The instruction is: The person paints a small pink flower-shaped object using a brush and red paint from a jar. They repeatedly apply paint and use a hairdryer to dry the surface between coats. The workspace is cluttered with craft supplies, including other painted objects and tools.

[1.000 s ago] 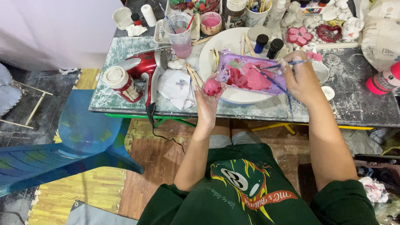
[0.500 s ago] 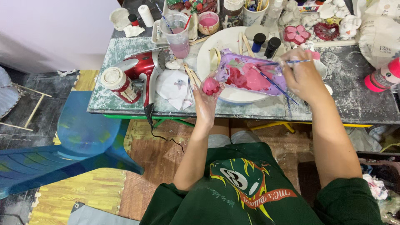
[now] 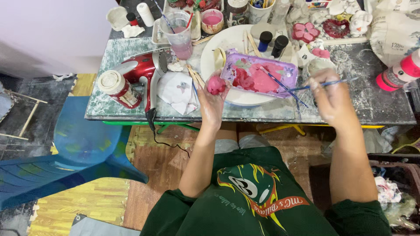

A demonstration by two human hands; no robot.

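Right hand [image 3: 334,98], fingers pinching brush [image 3: 323,83], is now withdrawing from palette [image 3: 258,74]; left hand [image 3: 212,98] is gripping pink ball [image 3: 215,85] above cluttered bench [image 3: 262,111].

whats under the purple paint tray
The purple paint tray rests on a large white plate, which sits on the table. Whatever lies on the plate directly beneath the tray is covered.

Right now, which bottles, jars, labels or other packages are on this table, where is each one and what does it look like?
Jar: table's left front corner, lying tilted, red body, cream lid.
Paint bottle: far right, on its side, pink with a white label.
Two small bottles: on the white plate behind the purple palette tray, dark, one blue-capped, one black-capped.
White tube: back left, upright, plain.
Printed paper bag: back right corner, whitish.
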